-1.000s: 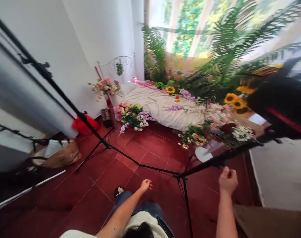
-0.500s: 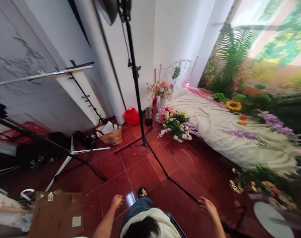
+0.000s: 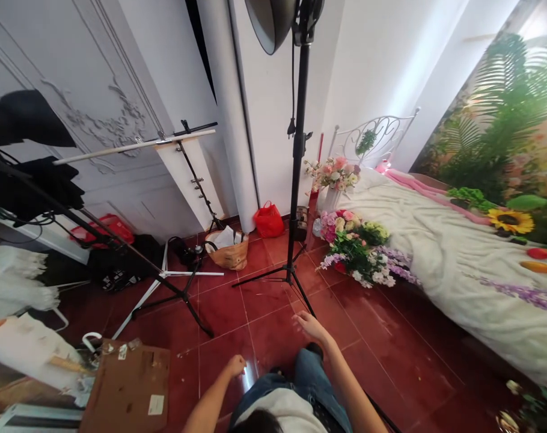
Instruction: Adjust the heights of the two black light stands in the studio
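Low in the view, my left hand (image 3: 236,365) hangs over the red tiled floor with its fingers curled in, and nothing shows in it. My right hand (image 3: 310,326) reaches forward, fingers loosely stretched, holding nothing. It is nearest to a leg of the black light stand (image 3: 299,150), overlapping the leg's lower end in the picture; I cannot tell whether they touch. A dark lamp head (image 3: 273,24) sits at the top of that stand, with a cord and plug (image 3: 291,127) hanging beside the pole.
On the right is a bed with a cream blanket (image 3: 463,258) and a sunflower (image 3: 510,221); flower bunches (image 3: 354,240) stand beside it. A basket (image 3: 231,252) and red bag (image 3: 268,221) rest by the wall. Leftward are another stand (image 3: 133,249) and a cardboard box (image 3: 127,385).
My view has turned left and moved forward. My right hand has swung inward and forward towards the black stand's legs, while my left hand stays low with its fingers curled.
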Demonstrator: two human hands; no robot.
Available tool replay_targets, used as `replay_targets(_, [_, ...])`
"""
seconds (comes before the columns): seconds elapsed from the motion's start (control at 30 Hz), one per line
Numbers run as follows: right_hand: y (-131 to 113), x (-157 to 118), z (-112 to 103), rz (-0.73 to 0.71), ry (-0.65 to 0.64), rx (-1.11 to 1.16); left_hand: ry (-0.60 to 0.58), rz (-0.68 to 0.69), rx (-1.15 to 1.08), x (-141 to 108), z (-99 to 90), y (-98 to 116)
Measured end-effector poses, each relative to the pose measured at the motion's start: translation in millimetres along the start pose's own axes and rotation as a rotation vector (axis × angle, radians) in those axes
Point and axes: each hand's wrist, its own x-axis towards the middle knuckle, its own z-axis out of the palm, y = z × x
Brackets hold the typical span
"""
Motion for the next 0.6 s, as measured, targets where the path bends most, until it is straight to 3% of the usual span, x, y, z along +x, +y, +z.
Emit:
replay_targets(0.1, [-10,27,-33,-0.05,0.007,-0.05,0.044,0.063,-0.028,21,-36.3,38])
replay_targets(0.2, [-39,63,-76,-0.157,0.068,-0.049,0.169,0.207,-0.093,53,-90.4,110])
replay_targets(0.33, [-107,120,-134,-0.224,0.115,-0.032,0.37,0.443,-0.198,92,-184.7,255])
replay_targets(0.43, [-165,159,-171,-0.212,0.085,-0.031,0.488,0.642,-0.286,99,-249.7,379])
replay_targets(0.5, [-199,181,-193,-0.173,0.077,0.008,0.59,0.9,-0.444,91,-278.9,455])
replay_targets(0.6, [-234,209,-220,-0.074,0.067,0.127,0.676,1.13,-0.558,73,-296.5,544])
